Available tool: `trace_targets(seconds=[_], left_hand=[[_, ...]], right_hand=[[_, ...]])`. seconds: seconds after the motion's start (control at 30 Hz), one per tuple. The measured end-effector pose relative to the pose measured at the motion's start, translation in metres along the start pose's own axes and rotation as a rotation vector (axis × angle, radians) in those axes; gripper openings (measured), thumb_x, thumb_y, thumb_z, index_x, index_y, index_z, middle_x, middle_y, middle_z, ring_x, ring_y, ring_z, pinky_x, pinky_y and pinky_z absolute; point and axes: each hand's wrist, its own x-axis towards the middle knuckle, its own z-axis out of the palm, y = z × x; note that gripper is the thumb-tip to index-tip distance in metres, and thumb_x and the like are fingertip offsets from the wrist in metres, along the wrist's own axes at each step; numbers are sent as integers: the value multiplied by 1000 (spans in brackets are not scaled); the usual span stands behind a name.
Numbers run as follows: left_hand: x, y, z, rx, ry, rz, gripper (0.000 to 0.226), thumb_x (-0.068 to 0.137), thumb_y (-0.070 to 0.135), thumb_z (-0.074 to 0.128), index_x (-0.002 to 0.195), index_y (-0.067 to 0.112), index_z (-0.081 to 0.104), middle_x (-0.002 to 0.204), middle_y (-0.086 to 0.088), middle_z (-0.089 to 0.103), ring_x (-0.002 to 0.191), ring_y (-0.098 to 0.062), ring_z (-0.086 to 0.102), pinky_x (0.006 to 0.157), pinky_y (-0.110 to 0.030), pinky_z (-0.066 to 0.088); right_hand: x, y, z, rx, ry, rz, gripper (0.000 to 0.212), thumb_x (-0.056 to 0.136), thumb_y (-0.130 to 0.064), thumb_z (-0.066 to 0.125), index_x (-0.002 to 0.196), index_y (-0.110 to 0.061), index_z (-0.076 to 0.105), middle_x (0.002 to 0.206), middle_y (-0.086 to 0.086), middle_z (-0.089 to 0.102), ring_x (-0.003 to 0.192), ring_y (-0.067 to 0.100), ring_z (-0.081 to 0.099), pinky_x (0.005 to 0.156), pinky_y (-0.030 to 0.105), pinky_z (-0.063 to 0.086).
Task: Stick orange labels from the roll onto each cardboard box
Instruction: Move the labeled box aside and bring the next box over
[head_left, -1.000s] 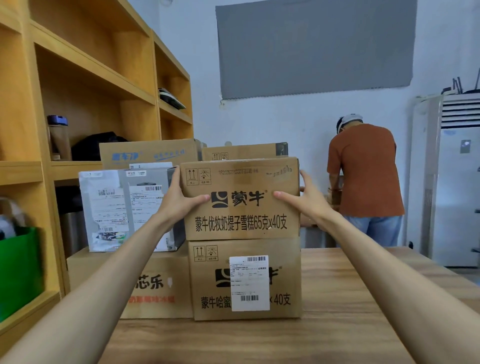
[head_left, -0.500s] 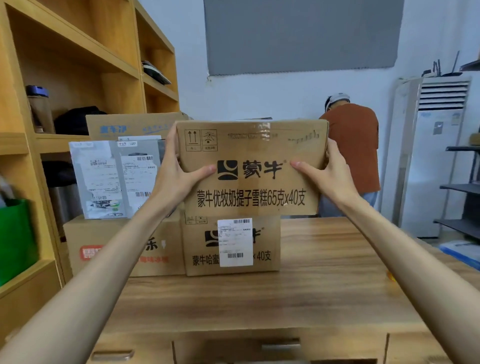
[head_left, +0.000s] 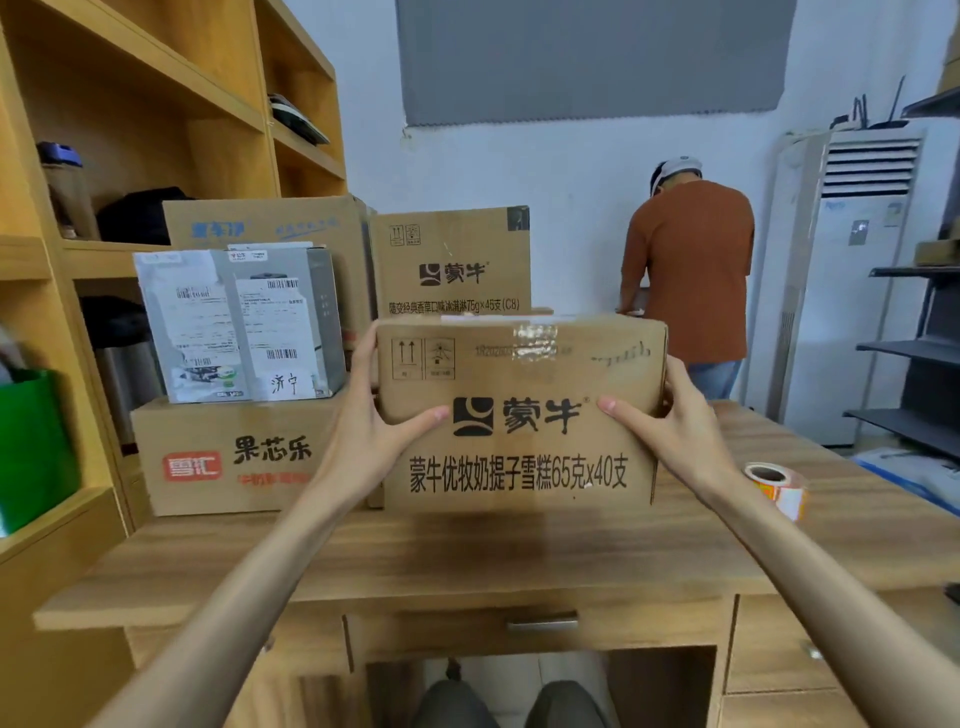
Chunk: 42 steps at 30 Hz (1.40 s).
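Desk (head_left: 467, 561) front edge is sitting nearest, below the box (head_left: 519, 467). Left hand (head_left: 374, 441) and right hand (head_left: 670, 431) are clamping the box from its two ends. Thumbs are lying flat across the printed front, and the other fingers are wrapping round the side faces, out of sight. My read on the two-sided grip: it's a wide carton, so both palms are keeping it level and turning the printed face square to the wearer.

The box's bottom edge is sitting at desk level with a shadow right under it; can't tell if it's touching. No orange label is showing on its front or top, so labelling here looks not yet done.

Label roll (head_left: 784, 496) is lying on the desk right of the box, near but apart, just past the right wrist. Probably parked there for an easy reach once a hand is free.

Left of the box, a red-logo carton (head_left: 234, 457) is carrying a grey carton (head_left: 239, 327). Directly behind the box a brown carton (head_left: 452, 265) is standing. Further behind and right, a person (head_left: 691, 270) in an orange shirt is facing away.
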Motion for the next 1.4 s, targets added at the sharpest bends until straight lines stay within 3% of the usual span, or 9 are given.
trace_targets(seconds=[0.1,0.17,0.23,0.4,0.87,1.03,1.13,1.23,1.4], left_hand=[[-13,-17,12,-5,-4,-65,108,75,42,88,145,68,10,146,22,47,129,-9,52,109,-57,44],[-19,-22,20,15,-2,-96,111,75,47,86,150,63,7,153,20,44,137,-12,45,118,-62,24],[-23,-25,28,53,1,-111,112,78,46,84,152,60,2,157,16,41,139,-9,38,116,-51,5],[-42,-40,36,22,-5,-149,113,76,47,85,150,64,1,157,12,43,139,-20,46,111,-66,37],[-65,-71,52,5,-15,-174,117,74,44,85,153,59,1,160,7,37,141,-17,40,112,-61,39],[-63,-74,48,15,25,-196,118,67,55,88,153,59,7,158,4,36,142,-17,40,109,-59,43],[-59,-70,46,232,208,-13,97,77,54,83,154,25,32,144,-7,46,129,-22,49,108,-47,45],[-57,-54,57,394,353,452,51,92,37,71,122,-2,57,110,-19,62,97,-27,59,99,-27,47],[-58,-14,146,261,-134,772,15,100,18,60,97,4,67,91,-2,63,70,-9,59,57,-20,56]], right_hand=[[-9,23,8,-14,-52,56,64,80,-39,79,134,-32,45,116,-28,58,105,-15,54,88,23,49],[-13,38,12,-4,-72,96,70,80,-39,78,139,-27,42,121,-23,57,112,-6,54,95,32,51],[-18,49,15,9,-72,114,74,81,-37,79,142,-25,39,127,-16,57,117,2,55,100,37,49],[-31,66,18,31,-83,133,82,80,-32,80,147,-24,34,134,-11,55,124,6,52,103,37,47],[-53,83,20,40,-149,128,86,79,-40,77,150,-30,30,132,-21,55,124,-3,52,103,38,50],[-51,80,-4,-23,-249,119,68,86,-45,69,147,-35,40,133,-25,55,122,-10,50,96,21,46],[-47,89,-25,-59,-220,183,47,93,-61,52,133,-36,57,125,-19,64,116,1,59,95,31,48],[-33,115,-54,-292,-41,221,37,95,-53,54,102,-21,71,97,-4,72,88,15,64,84,40,51],[-7,170,-108,-796,-150,320,17,90,-36,68,96,-19,67,109,6,65,101,23,58,81,40,48]])
